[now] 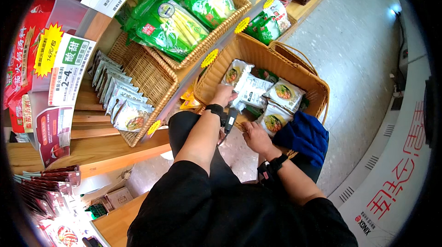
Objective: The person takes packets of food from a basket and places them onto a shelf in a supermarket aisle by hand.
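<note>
A large wicker basket (221, 55) stands before my knees, with several sealed food packets inside. My left hand (224, 95) reaches into its near left part, fingers against a plain silvery-white packet (253, 91); whether they grip it is hidden. Above that hand lies a white packet with a bowl picture (236, 72). Two similar packets, one upper (285, 93) and one lower (274, 119), lie to the right. My right hand (257, 138) has its fingers curled over the basket's near rim. Beside it a dark blue cloth (304, 135) drapes over the rim.
Left of the basket, a wooden shelf (138, 148) bears a wicker tray (145, 64) with a row of silvery packets (121, 95). Green vegetable bags (172, 26) fill the tray above. A black cable connector (230, 121) hangs by my left wrist. A white appliance (390, 178) borders the floor at right.
</note>
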`<state>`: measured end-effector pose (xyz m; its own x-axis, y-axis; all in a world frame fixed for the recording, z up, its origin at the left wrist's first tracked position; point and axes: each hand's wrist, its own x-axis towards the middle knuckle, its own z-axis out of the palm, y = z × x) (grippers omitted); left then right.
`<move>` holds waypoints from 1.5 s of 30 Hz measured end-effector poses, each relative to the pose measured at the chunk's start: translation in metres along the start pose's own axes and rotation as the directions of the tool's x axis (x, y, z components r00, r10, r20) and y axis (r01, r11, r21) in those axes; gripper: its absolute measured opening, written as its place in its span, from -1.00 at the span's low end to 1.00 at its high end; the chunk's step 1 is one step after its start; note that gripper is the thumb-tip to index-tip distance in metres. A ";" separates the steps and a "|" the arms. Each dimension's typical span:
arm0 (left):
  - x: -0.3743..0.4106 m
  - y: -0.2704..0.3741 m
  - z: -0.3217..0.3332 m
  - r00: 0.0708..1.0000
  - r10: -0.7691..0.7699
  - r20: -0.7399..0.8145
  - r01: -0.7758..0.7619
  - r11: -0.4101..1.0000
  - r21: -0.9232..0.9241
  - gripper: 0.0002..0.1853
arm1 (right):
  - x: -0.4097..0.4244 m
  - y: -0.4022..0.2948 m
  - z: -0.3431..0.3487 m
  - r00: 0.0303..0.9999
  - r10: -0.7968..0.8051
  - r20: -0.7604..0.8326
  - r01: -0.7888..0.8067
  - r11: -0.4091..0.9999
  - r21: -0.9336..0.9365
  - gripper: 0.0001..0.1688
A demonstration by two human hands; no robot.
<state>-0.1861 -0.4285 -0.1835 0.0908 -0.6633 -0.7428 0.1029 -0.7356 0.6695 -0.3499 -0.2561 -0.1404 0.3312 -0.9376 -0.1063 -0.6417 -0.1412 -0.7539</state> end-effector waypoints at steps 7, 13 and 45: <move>-0.072 0.014 0.002 0.987 0.114 0.111 -0.122 0.990 0.067 -0.84 | 0.013 0.014 -0.006 0.967 0.252 -0.047 -0.179 0.795 0.580 -0.37; -0.118 -0.007 0.002 0.931 0.339 0.137 -0.362 0.907 0.216 -0.86 | 0.034 -0.027 -0.062 0.924 0.382 0.038 -0.194 0.379 0.905 0.00; -0.206 0.103 -0.180 0.788 0.455 -0.415 -0.615 0.609 -0.500 -0.75 | -0.007 -0.005 -0.014 0.999 0.038 -0.002 -0.038 0.999 0.012 -0.63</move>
<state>-0.0156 -0.3428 0.0378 0.5294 -0.8003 -0.2815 0.5023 0.0284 0.8642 -0.3587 -0.2532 -0.1266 0.3053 -0.9428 -0.1336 -0.6453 -0.1017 -0.7571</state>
